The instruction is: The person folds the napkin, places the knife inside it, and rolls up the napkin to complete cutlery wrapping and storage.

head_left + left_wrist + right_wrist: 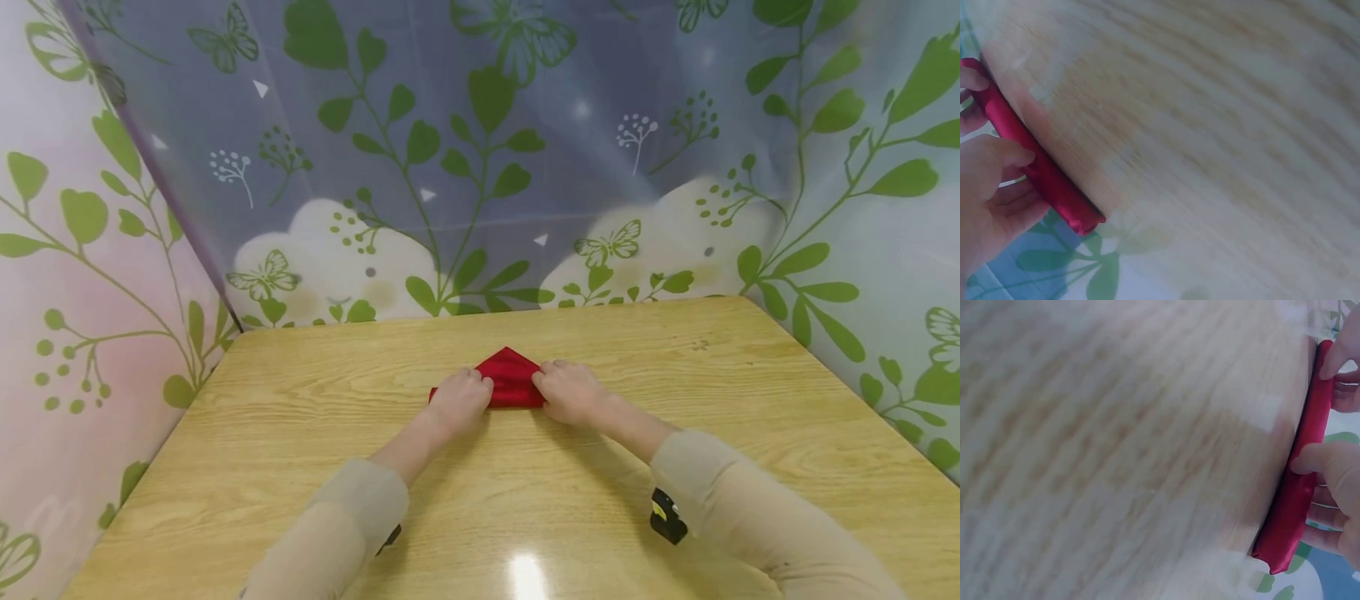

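Observation:
A shiny red cloth (513,385) lies on the wooden table, its far part a flat triangle whose tip points away from me. Its near side is a long roll, plain to see as a red tube (1054,184) in the left wrist view. My left hand (461,397) grips the roll left of its middle, thumb on the near side and fingers over the far side. On the right, my right hand (572,392) holds the roll the same way. In the right wrist view, one loose end of the rolled cloth (1282,547) sticks out past the right hand's fingers.
The wood-grain table (337,358) reaches back to a printed fabric backdrop (480,183) with leaves and butterflies, which also stands along both sides. A black wrist device (666,518) hangs below the right sleeve (750,508), and another shows partly under the left sleeve (330,525).

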Motion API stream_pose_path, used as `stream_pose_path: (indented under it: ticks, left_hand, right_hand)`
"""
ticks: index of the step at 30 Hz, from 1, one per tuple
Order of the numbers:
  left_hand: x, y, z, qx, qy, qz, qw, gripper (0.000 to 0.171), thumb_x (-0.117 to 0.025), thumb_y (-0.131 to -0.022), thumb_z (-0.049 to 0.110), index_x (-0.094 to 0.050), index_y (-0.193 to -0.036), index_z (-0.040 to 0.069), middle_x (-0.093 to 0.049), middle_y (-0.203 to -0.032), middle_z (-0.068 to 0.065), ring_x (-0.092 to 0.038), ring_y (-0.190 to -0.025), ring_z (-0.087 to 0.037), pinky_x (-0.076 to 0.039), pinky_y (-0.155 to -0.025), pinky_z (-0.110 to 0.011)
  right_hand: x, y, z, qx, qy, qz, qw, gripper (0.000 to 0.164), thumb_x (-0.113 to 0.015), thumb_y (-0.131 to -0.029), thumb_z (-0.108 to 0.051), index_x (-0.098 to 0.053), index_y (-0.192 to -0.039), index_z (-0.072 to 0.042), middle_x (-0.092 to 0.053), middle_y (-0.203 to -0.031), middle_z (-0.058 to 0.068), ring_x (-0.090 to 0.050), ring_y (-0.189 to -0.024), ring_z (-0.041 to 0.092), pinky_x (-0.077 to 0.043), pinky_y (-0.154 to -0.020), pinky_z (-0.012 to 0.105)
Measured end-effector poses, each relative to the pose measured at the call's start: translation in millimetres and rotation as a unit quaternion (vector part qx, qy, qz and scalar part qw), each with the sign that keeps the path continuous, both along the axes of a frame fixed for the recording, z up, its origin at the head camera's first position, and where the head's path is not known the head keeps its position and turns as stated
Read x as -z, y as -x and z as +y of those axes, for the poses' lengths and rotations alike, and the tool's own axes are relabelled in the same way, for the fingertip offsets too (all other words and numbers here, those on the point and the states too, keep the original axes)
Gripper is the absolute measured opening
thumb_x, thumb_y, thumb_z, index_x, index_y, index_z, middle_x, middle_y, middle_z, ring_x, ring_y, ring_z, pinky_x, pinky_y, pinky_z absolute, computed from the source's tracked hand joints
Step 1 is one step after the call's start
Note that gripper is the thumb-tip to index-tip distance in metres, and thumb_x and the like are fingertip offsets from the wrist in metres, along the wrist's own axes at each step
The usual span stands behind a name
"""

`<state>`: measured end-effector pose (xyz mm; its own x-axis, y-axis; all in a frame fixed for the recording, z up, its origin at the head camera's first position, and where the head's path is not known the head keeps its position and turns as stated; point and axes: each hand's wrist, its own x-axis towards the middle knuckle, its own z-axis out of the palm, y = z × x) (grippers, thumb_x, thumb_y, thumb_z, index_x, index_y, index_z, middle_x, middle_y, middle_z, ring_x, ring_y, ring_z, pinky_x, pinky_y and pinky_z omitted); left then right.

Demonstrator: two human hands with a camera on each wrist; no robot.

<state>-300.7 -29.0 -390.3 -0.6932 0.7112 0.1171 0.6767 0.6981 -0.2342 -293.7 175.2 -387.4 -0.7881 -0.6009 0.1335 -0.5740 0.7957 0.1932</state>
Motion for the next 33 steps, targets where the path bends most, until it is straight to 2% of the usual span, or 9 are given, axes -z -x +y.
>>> stream_pose_path:
  ticks: [8, 12, 20, 27, 33]
  left_hand:
    - [-0.5, -0.8, 4, -0.025, 0.022, -0.016, 0.9993, 0.01, -0.061, -0.084, 0.013, -0.059, -0.089, 0.004, -0.059, -0.087, -0.011, -0.057, -0.087, -0.026, -0.049, -0.075, -0.033]
    - [-3.4, 1.5, 3, -0.033, 0.018, -0.042, 0.9984, 0.009, -0.062, -0.083, 0.012, -0.06, -0.088, 0.005, -0.06, -0.087, -0.01, -0.058, -0.087, -0.026, -0.05, -0.075, -0.034]
    - [-7.4, 6.6, 0, -0.037, -0.006, -0.089, 0.9953, 0.004, -0.062, -0.079, 0.007, -0.058, -0.079, 0.007, -0.06, -0.08, -0.008, -0.059, -0.082, -0.025, -0.049, -0.071, -0.035]
    - [-7.7, 10.2, -4, -0.042, -0.021, -0.13, 0.9905, 0.01, -0.064, -0.076, 0.006, -0.058, -0.083, 0.006, -0.061, -0.081, -0.006, -0.061, -0.082, -0.024, -0.049, -0.073, -0.034]
    - [-13.6, 11.3, -7, -0.033, -0.037, -0.152, 0.9872, 0.011, -0.064, -0.072, 0.005, -0.053, -0.071, 0.009, -0.057, -0.071, -0.001, -0.056, -0.071, -0.019, -0.046, -0.067, -0.032]
  right_hand:
    - [-1.1, 7.8, 1, -0.006, 0.018, -0.045, 0.999, 0.015, -0.069, -0.071, -0.012, -0.057, -0.078, -0.008, -0.052, -0.072, 0.001, -0.056, -0.068, 0.021, -0.046, -0.057, 0.034]
    - [-3.5, 11.5, 3, -0.026, 0.018, -0.067, 0.997, 0.014, -0.068, -0.07, -0.011, -0.055, -0.076, -0.009, -0.052, -0.071, 0.001, -0.055, -0.064, 0.019, -0.045, -0.055, 0.034]
    - [-10.8, 14.2, 4, -0.029, 0.018, -0.128, 0.991, 0.021, -0.064, -0.073, -0.011, -0.062, -0.093, -0.006, -0.062, -0.089, 0.007, -0.061, -0.079, 0.022, -0.048, -0.069, 0.037]
    - [-14.0, 15.2, 5, -0.047, 0.035, -0.16, 0.985, 0.021, -0.063, -0.072, -0.01, -0.061, -0.092, -0.008, -0.062, -0.088, 0.003, -0.058, -0.076, 0.018, -0.047, -0.07, 0.036]
    - [-18.6, 17.5, 5, -0.038, 0.031, -0.196, 0.979, 0.024, -0.064, -0.072, -0.012, -0.062, -0.096, -0.008, -0.064, -0.09, 0.002, -0.059, -0.08, 0.02, -0.047, -0.074, 0.036]
